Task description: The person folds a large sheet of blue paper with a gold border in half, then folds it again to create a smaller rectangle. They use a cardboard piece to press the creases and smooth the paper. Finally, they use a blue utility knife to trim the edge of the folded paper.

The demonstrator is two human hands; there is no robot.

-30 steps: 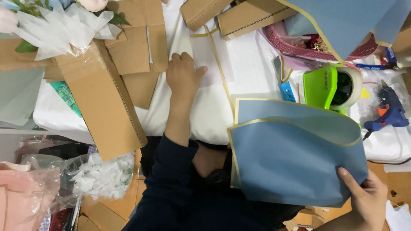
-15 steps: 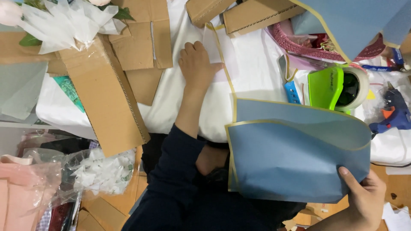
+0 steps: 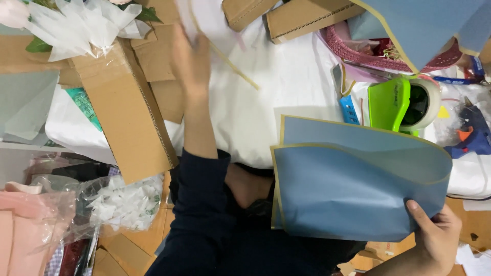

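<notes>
Green tape dispenser [image 3: 396,105] beside blue glue gun [image 3: 473,134].

I see my left hand [image 3: 192,59] bare, no rings or gloves, blurred in this view. A dark navy long sleeve [image 3: 197,204] covers my left arm, pushed up to leave the forearm uncovered. My right hand [image 3: 437,240] is bare too, with short, plain fingernails.

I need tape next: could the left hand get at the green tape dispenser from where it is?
Probably yes: the left hand is lifted above the white table, with bare cloth between it and the green tape dispenser.
</notes>
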